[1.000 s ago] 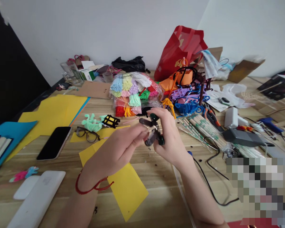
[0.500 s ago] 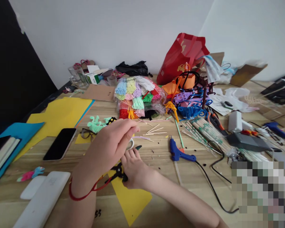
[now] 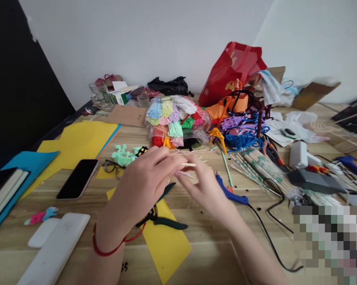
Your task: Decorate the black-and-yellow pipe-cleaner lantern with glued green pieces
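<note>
My left hand, with a red cord bracelet at the wrist, is closed on a short thin wooden stick that pokes out to the right past the fingertips. Close by, my right hand has its thumb and index finger apart at the stick's end, slightly blurred; whether they touch it I cannot tell. Below the hands, pruning shears with dark green handles lie on a yellow paper sheet, partly hidden by my left hand. Green fuzzy wire and eyeglasses lie behind my left wrist.
A blue glue gun with a black cord lies to the right, near bundled sticks. Pipe cleaners in a plastic bag and a red bag stand behind. On the left are a phone and a white case.
My right hand has let go of the pruning shears and moved up to the stick at my left fingertips. The shears now lie with their handles spread.
</note>
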`<action>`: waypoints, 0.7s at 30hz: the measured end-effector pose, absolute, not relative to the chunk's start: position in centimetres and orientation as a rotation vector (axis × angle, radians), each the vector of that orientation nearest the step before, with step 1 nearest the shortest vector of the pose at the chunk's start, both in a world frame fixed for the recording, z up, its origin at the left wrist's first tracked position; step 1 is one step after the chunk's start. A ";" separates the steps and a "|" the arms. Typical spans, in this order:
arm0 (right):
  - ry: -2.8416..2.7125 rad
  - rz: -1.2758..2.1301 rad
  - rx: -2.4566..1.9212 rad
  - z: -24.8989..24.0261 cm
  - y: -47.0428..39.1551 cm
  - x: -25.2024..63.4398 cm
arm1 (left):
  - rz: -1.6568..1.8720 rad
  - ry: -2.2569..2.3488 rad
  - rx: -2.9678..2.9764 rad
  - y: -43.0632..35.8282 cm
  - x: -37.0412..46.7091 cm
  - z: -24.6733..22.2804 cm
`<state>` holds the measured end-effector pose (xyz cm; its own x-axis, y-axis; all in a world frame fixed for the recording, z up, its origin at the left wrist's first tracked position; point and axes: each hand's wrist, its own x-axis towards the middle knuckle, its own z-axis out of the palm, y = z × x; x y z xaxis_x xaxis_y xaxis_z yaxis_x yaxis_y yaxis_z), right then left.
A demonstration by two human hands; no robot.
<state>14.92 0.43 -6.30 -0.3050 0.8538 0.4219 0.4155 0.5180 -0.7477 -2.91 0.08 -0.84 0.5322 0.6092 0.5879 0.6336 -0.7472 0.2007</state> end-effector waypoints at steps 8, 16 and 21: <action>-1.993 0.274 -0.969 -3.4 -0.3 18.1 | -0.949 -1.067 -2.600 0.4 -1.8 -1.1; -2.122 0.119 -1.048 -2.9 -0.3 18.1 | -0.980 -1.026 -2.654 0.6 -1.8 -1.1; -2.198 0.147 -1.060 -3.1 -0.2 18.3 | -0.889 -1.072 -2.637 0.8 -1.9 -1.1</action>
<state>18.35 -0.15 -3.14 -0.4345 0.7274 0.5311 0.6501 0.6614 -0.3740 -1.87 0.83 -1.10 0.5666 0.5846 0.5807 0.6791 -0.7304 0.0726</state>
